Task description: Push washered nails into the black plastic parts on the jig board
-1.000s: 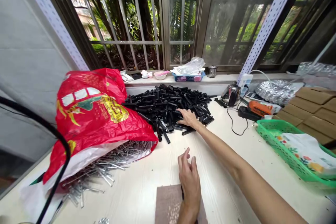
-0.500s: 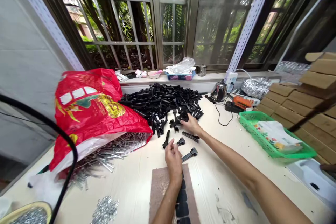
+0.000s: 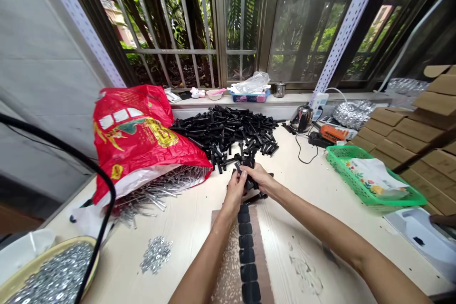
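Both hands meet at the table's middle, just in front of a big heap of black plastic parts (image 3: 228,130). My left hand (image 3: 235,191) is closed around black plastic parts (image 3: 244,171), fingers curled. My right hand (image 3: 261,178) grips the same bunch from the right. One loose black part (image 3: 257,196) lies under the hands. Below my wrists a brown board (image 3: 265,266) holds a row of black square pieces (image 3: 245,256).
A red plastic bag (image 3: 137,137) spills metal pins (image 3: 149,192) at left. A small heap of washers (image 3: 156,253) and a yellow bowl of washers (image 3: 53,278) are near left. Green basket (image 3: 370,178), cardboard boxes (image 3: 409,128), kettle (image 3: 302,118) and cable at right.
My right hand pulled back from the black heap with parts. My left hand rose from the board and joined it. The view tilted down, showing the washers and bowl.
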A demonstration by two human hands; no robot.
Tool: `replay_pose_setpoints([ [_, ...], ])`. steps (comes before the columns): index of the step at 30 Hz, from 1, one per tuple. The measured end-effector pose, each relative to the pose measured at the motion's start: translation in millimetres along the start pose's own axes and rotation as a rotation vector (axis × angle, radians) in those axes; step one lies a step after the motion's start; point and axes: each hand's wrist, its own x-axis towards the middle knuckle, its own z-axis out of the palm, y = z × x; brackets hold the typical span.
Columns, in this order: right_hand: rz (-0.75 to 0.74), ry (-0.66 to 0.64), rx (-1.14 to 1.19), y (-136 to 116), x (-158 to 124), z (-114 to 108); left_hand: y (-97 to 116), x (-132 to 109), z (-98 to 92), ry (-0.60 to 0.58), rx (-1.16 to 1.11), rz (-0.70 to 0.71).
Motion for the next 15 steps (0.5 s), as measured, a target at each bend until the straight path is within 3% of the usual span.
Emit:
replay_pose_setpoints([
  [2, 0.005, -0.026, 0.042, -2.1, -8.8, 7.8, 2.6, -1.5, -5.4, 0.013, -0.023, 0.003],
  [4, 0.044, -0.066, 0.086, -5.8, -13.9, 11.9, 8.4, -4.5, -14.1, 0.075, 0.086, 0.09],
  [6, 0.11, -0.11, 0.13, -9.5, -16.4, 13.5, 17.1, -10.3, -23.8, 0.181, 0.338, 0.301],
  [8, 0.173, -0.142, 0.163, -12.0, -18.2, 14.4, 26.7, -19.1, -32.6, 0.209, 0.679, 0.596],
  [11, 0.221, -0.157, 0.196, -13.3, -23.3, 17.9, 36.6, -34.3, -43.0, -0.049, 1.108, 0.959],
  [13, 0.221, -0.164, 0.202, -13.8, -29.4, 22.5, 37.5, -42.5, -50.1, -0.234, 1.222, 1.09],
  [15, 0.2, -0.171, 0.197, -15.2, -36.9, 28.2, 34.8, -48.0, -58.3, -0.336, 1.2, 1.144],
])
